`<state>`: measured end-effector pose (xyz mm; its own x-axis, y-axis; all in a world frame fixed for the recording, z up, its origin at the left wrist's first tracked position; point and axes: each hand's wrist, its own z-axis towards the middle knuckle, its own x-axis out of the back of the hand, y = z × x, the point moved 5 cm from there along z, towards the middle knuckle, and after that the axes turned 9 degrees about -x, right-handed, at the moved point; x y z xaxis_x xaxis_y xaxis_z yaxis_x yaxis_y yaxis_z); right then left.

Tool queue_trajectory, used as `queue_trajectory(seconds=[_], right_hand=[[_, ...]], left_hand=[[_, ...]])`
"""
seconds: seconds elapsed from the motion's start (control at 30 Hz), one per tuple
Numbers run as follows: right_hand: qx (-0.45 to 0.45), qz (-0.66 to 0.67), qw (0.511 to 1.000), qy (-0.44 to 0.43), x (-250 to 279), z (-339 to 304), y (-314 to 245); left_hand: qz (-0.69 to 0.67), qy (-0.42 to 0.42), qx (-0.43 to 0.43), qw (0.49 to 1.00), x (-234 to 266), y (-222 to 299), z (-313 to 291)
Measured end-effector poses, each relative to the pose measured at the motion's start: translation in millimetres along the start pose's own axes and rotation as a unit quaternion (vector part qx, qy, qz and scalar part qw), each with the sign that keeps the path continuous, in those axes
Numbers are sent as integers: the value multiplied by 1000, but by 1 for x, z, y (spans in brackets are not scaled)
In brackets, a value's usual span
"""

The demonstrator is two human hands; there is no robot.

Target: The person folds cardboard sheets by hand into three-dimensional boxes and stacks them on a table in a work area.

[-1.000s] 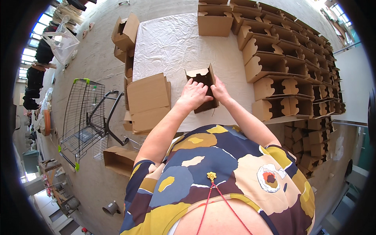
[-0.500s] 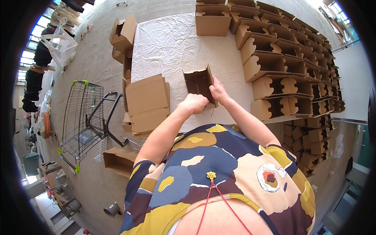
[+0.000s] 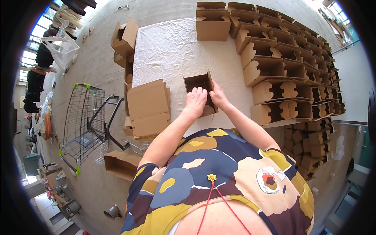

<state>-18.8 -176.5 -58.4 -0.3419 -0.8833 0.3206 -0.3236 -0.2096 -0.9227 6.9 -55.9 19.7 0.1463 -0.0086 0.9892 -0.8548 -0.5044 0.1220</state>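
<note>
Nearest is the person's patterned shirt, at the near edge of the white, wrinkled surface. Near the middle of this edge is a brown box, its opening turned up. The right hand grips the right wall of the box. The left hand has bent fingers in the opening; their tips are hidden, so I cannot tell whether they hold something. At the near left corner lies a stack of flat cardboard. Beyond the left edge, on the floor, are an open carton and, farther left, a wire cart with green corners. Along the right edge, many open boxes stand in close rows, reaching to the far edge. Near the far left corner stand several cartons; I cannot tell what carries them. Well beyond the left edge is a clear plastic bag, beside some dark cloth things.
</note>
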Motion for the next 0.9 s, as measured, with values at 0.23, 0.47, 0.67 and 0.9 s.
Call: queue_trajectory(seconds=[0.23,0.47,0.67,0.9], right_hand=[[0,-15,1000,-11,1,-5,-13],[0,-65,998,14,4,-7,-11],[-3,-65,998,14,2,-8,-14],[-53,-20,998,-7,9,-14,-26]], left_hand=[[25,146,48,988,19,-16,8],[108,11,22,994,-23,-17,10],[136,-8,18,991,-35,-20,10],[-6,177,2,984,14,-13,-11]])
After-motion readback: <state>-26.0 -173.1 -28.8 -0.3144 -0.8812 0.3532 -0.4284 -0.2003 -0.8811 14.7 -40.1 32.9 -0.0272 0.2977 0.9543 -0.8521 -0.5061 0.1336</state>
